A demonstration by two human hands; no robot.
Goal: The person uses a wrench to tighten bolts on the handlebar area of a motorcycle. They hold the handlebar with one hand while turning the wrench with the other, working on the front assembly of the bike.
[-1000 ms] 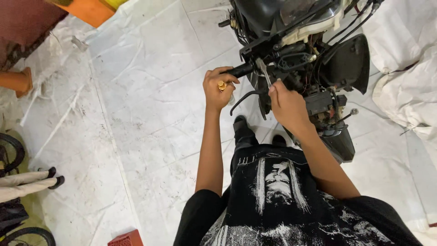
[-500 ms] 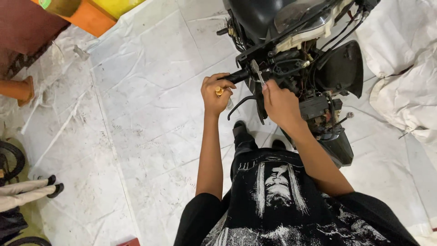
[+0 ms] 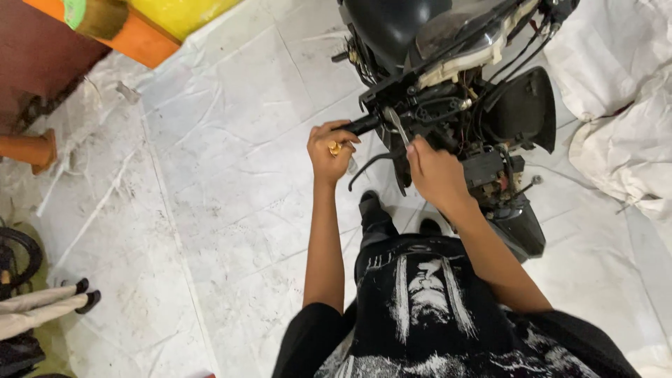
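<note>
seen from above, a person stands at a stripped black motorcycle (image 3: 455,91). the left hand (image 3: 332,148) is curled shut around the black handlebar grip (image 3: 364,126), whose long axis runs left to right, rising toward the bike. the right hand (image 3: 435,171), just beside it, closes on a slim metal tool (image 3: 396,124) pointing up into the controls. an orange and yellow box (image 3: 150,24) sits far upper left; no labels are readable.
</note>
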